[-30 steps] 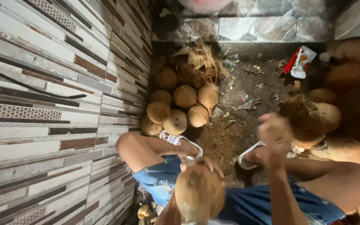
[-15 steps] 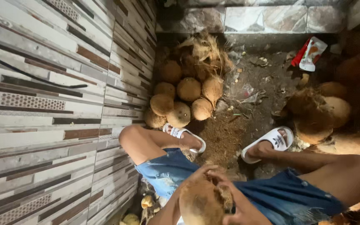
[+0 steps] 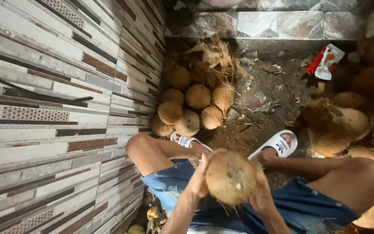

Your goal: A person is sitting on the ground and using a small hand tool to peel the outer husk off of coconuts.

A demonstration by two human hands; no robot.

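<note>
I hold a round, husked brown coconut (image 3: 231, 177) between both hands above my lap. My left hand (image 3: 199, 177) grips its left side and my right hand (image 3: 262, 194) cups its right side. My legs in blue denim shorts (image 3: 299, 208) and white sandals (image 3: 278, 144) stretch out on the dirt floor below. A pile of husked coconuts (image 3: 191, 108) lies beyond my left foot, against the tiled wall.
A striped tiled wall (image 3: 57, 108) runs along the left. Loose husk fibre (image 3: 215, 54) tops the pile. Unhusked coconuts and husk pieces (image 3: 347, 123) lie at the right. A red and white packet (image 3: 325, 60) rests near the far stone wall (image 3: 282, 24).
My right hand came down from a raised position and joined the left on the coconut, which is now held lower and centred over my lap.
</note>
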